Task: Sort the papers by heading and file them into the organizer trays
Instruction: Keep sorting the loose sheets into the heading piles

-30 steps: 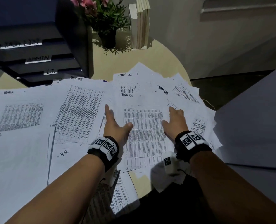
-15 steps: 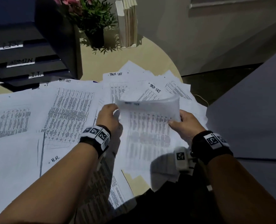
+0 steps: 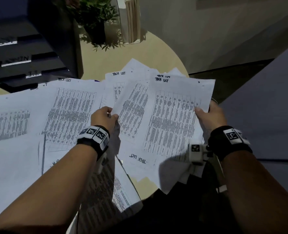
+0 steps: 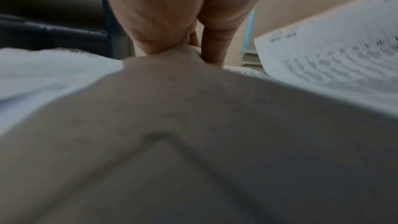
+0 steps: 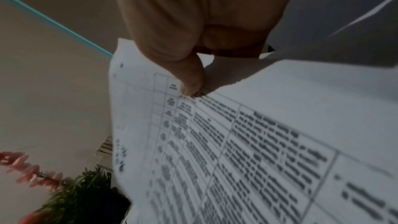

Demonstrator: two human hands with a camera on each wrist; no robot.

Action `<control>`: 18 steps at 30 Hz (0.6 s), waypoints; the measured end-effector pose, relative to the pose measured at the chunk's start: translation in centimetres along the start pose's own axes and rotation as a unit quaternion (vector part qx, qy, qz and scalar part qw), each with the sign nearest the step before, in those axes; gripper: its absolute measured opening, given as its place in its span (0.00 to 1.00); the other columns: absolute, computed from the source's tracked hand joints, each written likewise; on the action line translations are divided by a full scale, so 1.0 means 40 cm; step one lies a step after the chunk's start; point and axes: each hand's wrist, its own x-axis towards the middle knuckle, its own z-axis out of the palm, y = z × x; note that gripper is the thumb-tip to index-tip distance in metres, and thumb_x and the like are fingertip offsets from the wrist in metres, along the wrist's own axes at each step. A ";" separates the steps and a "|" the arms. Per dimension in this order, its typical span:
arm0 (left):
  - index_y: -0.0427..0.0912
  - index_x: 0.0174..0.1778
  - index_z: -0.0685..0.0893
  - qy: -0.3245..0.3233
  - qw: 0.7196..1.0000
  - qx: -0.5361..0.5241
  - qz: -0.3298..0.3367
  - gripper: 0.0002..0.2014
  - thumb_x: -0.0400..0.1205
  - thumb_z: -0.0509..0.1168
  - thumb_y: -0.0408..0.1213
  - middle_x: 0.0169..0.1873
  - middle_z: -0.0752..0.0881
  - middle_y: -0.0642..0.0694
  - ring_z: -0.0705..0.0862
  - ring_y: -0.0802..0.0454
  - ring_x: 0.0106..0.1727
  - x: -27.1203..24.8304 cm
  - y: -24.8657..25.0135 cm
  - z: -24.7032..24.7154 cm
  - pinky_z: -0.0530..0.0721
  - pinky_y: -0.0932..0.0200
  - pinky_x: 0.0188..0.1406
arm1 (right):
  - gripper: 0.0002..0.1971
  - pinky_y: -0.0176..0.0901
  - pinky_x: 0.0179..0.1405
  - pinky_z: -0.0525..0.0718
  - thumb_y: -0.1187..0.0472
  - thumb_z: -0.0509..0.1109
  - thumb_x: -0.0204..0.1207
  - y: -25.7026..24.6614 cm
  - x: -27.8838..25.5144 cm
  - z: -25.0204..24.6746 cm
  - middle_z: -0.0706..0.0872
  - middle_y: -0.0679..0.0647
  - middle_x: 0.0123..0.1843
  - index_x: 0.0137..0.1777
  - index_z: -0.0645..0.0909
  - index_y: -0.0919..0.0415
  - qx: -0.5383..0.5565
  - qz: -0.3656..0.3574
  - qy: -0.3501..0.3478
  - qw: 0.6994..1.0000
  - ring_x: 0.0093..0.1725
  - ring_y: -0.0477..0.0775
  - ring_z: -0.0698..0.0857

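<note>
Printed sheets with handwritten headings cover the round table. My right hand point(image 3: 204, 110) pinches the right edge of a raised "TASK LIST" sheet point(image 3: 177, 119), thumb on top. My left hand point(image 3: 113, 115) pinches the left edge of another sheet point(image 3: 133, 107) that lies under it, with its "TASK LIST" heading upside down near me. The dark organizer point(image 3: 30, 61) with labelled trays stands at the back left, away from both hands. In the right wrist view my thumb point(image 5: 191, 88) presses the printed sheet point(image 5: 258, 142). In the left wrist view my left hand point(image 4: 193, 45) grips a blurred sheet point(image 4: 150, 108).
More sheets point(image 3: 21, 115) lie spread to the left, and some hang over the table's near edge. A potted plant point(image 3: 96, 17) and upright books point(image 3: 131, 19) stand at the back of the table point(image 3: 156, 53). A pale flat surface point(image 3: 266, 115) lies to the right.
Both hands went from lying flat on the papers to gripping sheets and lifting them. The sheets have fanned apart, and my right hand has moved right with the top one.
</note>
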 end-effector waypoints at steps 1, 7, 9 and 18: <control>0.37 0.57 0.87 -0.002 1.000 0.015 0.005 0.11 0.81 0.71 0.38 0.46 0.89 0.38 0.82 0.46 0.43 0.002 -0.005 -0.009 0.76 0.60 0.43 | 0.15 0.45 0.59 0.81 0.66 0.68 0.81 -0.016 -0.003 -0.002 0.87 0.47 0.56 0.66 0.82 0.54 0.014 -0.015 -0.027 0.999 0.56 0.50 0.85; 0.38 0.50 0.89 0.070 0.994 0.055 0.061 0.07 0.84 0.66 0.37 0.38 0.89 0.39 0.85 0.39 0.41 0.000 -0.018 -0.054 0.83 0.51 0.39 | 0.07 0.50 0.57 0.83 0.66 0.71 0.78 -0.090 0.006 0.026 0.88 0.50 0.48 0.47 0.84 0.53 -0.159 -0.154 -0.172 0.960 0.53 0.55 0.86; 0.42 0.48 0.89 0.088 0.992 0.036 0.083 0.06 0.84 0.67 0.37 0.37 0.89 0.43 0.86 0.41 0.40 -0.005 -0.010 -0.067 0.85 0.52 0.40 | 0.02 0.56 0.56 0.80 0.65 0.74 0.76 -0.134 -0.009 0.051 0.83 0.54 0.51 0.44 0.83 0.59 -0.308 -0.265 -0.208 0.890 0.56 0.63 0.82; 0.47 0.51 0.90 0.045 0.930 0.004 0.365 0.06 0.81 0.71 0.36 0.42 0.90 0.48 0.87 0.44 0.43 -0.057 0.091 -0.062 0.85 0.52 0.41 | 0.11 0.74 0.80 0.46 0.71 0.76 0.61 -0.294 -0.113 0.151 0.86 0.54 0.55 0.39 0.86 0.55 -0.498 -0.503 -0.134 0.694 0.76 0.63 0.74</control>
